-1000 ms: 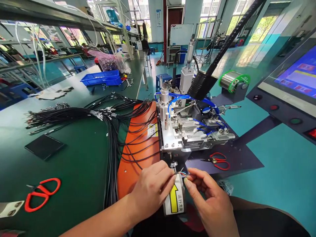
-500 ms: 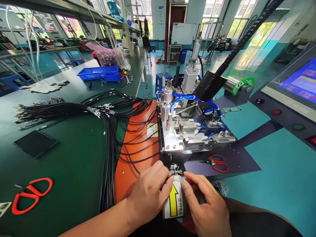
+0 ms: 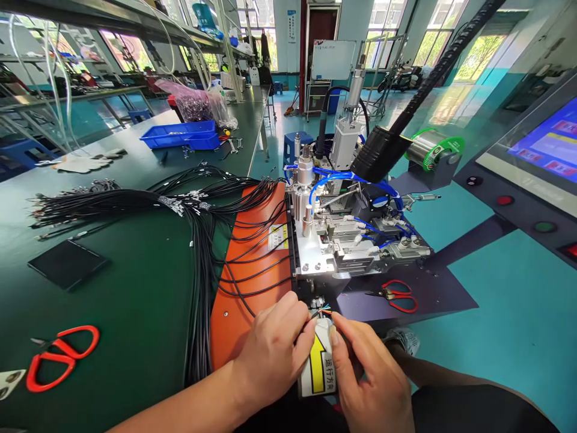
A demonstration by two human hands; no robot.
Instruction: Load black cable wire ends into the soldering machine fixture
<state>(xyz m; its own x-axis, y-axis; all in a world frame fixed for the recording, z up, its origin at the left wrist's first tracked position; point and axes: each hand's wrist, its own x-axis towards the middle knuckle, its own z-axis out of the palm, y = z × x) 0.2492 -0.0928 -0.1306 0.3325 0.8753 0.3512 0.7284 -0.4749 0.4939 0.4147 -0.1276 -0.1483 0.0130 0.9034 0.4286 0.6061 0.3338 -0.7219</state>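
Both hands meet at the near edge of the machine (image 3: 342, 246). The left hand (image 3: 274, 352) and right hand (image 3: 374, 379) pinch thin coloured wires (image 3: 323, 312) between their fingertips, just above an arrow label (image 3: 319, 365). Black cables (image 3: 202, 240) drape over an orange plate (image 3: 252, 264). Red scissors (image 3: 61, 356) lie on the green mat, well left.

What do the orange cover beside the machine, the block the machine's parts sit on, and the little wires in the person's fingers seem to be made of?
The orange cover looks like painted sheet metal: smooth, with a screw and a warning label. The machine block looks like bare aluminium, silvery with a dull shine. The wires seem plastic-insulated, in several colours, pinched between the left hand and right hand.
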